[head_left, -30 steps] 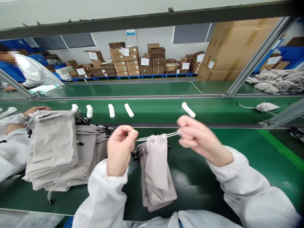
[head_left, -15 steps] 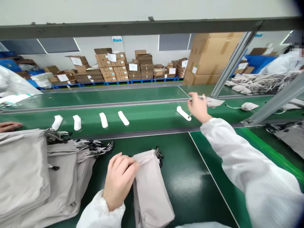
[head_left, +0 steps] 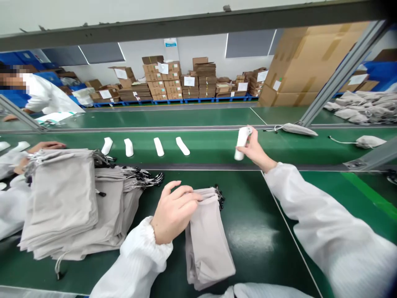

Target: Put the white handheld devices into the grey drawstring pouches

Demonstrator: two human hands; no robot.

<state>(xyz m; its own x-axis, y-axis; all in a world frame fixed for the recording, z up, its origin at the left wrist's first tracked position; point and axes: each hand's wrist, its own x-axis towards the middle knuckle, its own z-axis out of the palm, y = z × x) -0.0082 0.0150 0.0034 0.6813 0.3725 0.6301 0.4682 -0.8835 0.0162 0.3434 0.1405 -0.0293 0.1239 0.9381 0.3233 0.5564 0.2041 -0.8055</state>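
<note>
My right hand (head_left: pixel 252 148) is stretched out over the green conveyor belt (head_left: pixel 211 145) and grips a white oblong part (head_left: pixel 242 140), lifted upright off the belt. My left hand (head_left: pixel 175 209) rests on the mouth of the top grey drawstring pouch (head_left: pixel 207 236) in a small stack in front of me, fingers pinching its opening. Several more white parts (head_left: pixel 158 146) lie in a row on the belt to the left.
A big pile of grey pouches (head_left: pixel 68 203) lies at the left on the green table. A filled pouch (head_left: pixel 297 129) and another (head_left: pixel 367 141) lie on the belt at right. A co-worker's hand (head_left: pixel 46 145) reaches in at far left. Cardboard boxes (head_left: pixel 173 80) stack behind. Metal frame posts (head_left: pixel 338 74) slant at right.
My right hand set a filled pouch down on the belt at right and then picked up the nearest white part. My left hand lowered onto the pouch stack.
</note>
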